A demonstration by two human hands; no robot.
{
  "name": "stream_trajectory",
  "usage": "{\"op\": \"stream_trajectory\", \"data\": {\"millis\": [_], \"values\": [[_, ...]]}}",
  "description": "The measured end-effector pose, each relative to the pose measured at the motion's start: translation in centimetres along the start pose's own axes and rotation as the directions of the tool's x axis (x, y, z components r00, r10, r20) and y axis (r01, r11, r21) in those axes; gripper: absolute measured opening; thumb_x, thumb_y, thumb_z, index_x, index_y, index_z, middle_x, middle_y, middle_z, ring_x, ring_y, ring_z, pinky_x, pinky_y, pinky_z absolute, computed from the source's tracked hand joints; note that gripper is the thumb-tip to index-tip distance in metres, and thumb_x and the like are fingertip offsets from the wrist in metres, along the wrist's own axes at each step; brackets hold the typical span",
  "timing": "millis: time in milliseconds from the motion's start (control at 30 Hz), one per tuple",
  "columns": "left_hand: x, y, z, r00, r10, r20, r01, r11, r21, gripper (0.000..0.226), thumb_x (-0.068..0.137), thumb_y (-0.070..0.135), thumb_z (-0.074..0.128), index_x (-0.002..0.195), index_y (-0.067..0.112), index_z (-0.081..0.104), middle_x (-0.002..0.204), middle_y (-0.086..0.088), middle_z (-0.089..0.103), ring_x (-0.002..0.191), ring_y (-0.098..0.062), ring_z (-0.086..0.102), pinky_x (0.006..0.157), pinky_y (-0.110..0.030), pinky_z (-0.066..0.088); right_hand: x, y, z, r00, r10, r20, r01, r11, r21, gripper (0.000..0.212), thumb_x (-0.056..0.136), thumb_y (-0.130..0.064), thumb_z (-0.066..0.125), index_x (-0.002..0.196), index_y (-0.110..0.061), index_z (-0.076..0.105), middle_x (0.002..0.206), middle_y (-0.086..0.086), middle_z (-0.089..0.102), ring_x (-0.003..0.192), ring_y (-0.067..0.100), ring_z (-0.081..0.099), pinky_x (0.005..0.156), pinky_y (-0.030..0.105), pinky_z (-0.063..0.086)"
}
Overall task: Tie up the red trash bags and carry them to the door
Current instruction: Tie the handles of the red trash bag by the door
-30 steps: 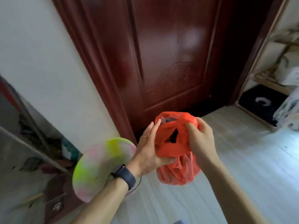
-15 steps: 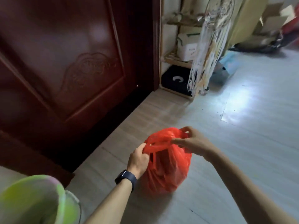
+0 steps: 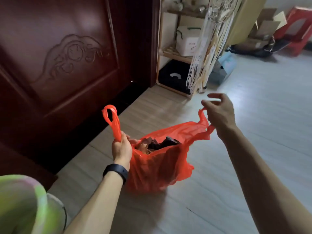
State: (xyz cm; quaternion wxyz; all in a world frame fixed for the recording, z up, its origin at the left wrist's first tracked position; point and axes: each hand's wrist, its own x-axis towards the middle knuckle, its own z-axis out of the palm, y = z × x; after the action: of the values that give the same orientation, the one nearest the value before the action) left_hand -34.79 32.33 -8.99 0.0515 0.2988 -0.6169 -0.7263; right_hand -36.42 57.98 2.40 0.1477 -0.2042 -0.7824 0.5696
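I'm watching the red bag [image 3: 160,162] sitting on the floor [image 3: 253,149] just in front of the door [image 3: 59,56], mouth gaping, not yet tied. The left hand [image 3: 122,147] is clenching the base of the left handle [image 3: 112,120], with the loop standing free above the fist. The right hand [image 3: 221,114], on the side away from the door, is hooking the right handle [image 3: 203,119] with fingers [image 3: 214,95] only loosely curled (that's the one I'm worrying about). If that strap slips during the crossing, I'm expecting the mouth to sag and the rubbish [image 3: 158,143] to spill. A hard tug is risking a tear.
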Motion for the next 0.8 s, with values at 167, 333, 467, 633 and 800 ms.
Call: {"op": "stream_trajectory", "data": {"millis": [167, 333, 467, 633, 800], "values": [[-2.1, 0.5, 1.2, 0.971, 0.133, 0.199, -0.181, 0.953, 0.244, 0.034, 0.092, 0.047, 0.059, 0.074, 0.019, 0.058, 0.044, 0.007, 0.056, 0.046, -0.016, 0.058, 0.049, -0.027, 0.048, -3.0, -1.7, 0.0, 0.995, 0.047, 0.086, -0.07, 0.954, 0.292, 0.021, 0.087, -0.008, 0.071, 0.107, -0.006, 0.066, 0.083, 0.007, 0.065, 0.047, 0.009, 0.047, 0.049, 0.024, 0.041], [-5.8, 1.3, 3.2, 0.76, 0.155, 0.632, -0.399, 0.878, 0.265, 0.052, 0.072, 0.046, 0.083, 0.109, 0.017, 0.059, 0.086, 0.003, 0.072, 0.073, -0.007, 0.067, 0.059, -0.019, 0.05, -5.0, -2.8, 0.9, 0.956, -0.015, 0.292, -0.082, 0.944, 0.319, 0.02, 0.087, -0.001, 0.067, 0.106, 0.0, 0.065, 0.078, 0.007, 0.064, 0.049, 0.011, 0.046, 0.049, 0.024, 0.04], [-7.5, 1.5, 4.2, 0.707, 0.15, 0.691, -0.586, 0.671, 0.454, 0.134, 0.042, 0.081, 0.078, 0.152, 0.035, 0.016, 0.141, 0.002, 0.055, 0.127, -0.018, 0.055, 0.102, -0.041, 0.047, -6.6, -4.3, 1.5, 0.89, 0.019, 0.456, -0.225, 0.888, 0.402, 0.013, 0.091, 0.002, 0.057, 0.099, -0.006, 0.063, 0.074, 0.007, 0.065, 0.053, 0.014, 0.05, 0.051, 0.023, 0.042], [-9.0, 1.3, 6.2, 0.677, 0.359, 0.642, -0.695, 0.598, 0.399, 0.044, 0.073, 0.063, 0.073, 0.102, 0.031, 0.064, 0.065, 0.006, 0.06, 0.072, -0.018, 0.063, 0.068, -0.032, 0.053, -7.2, -5.8, 0.1, 0.807, -0.028, 0.59, -0.315, 0.824, 0.471, 0.012, 0.092, 0.0, 0.053, 0.101, -0.006, 0.057, 0.077, 0.009, 0.062, 0.062, 0.019, 0.059, 0.059, 0.026, 0.05], [-8.1, 1.6, 6.3, 0.779, 0.26, 0.571, -0.541, 0.739, 0.401, 0.038, 0.086, 0.046, 0.069, 0.066, 0.013, 0.065, 0.052, 0.007, 0.057, 0.05, -0.004, 0.052, 0.055, -0.022, 0.043, -5.2, -2.3, -2.1, 0.968, -0.125, 0.217, 0.129, 0.992, -0.002, 0.015, 0.091, -0.02, 0.064, 0.102, -0.01, 0.064, 0.105, 0.007, 0.072, 0.072, 0.024, 0.076, 0.069, 0.044, 0.06]]}}
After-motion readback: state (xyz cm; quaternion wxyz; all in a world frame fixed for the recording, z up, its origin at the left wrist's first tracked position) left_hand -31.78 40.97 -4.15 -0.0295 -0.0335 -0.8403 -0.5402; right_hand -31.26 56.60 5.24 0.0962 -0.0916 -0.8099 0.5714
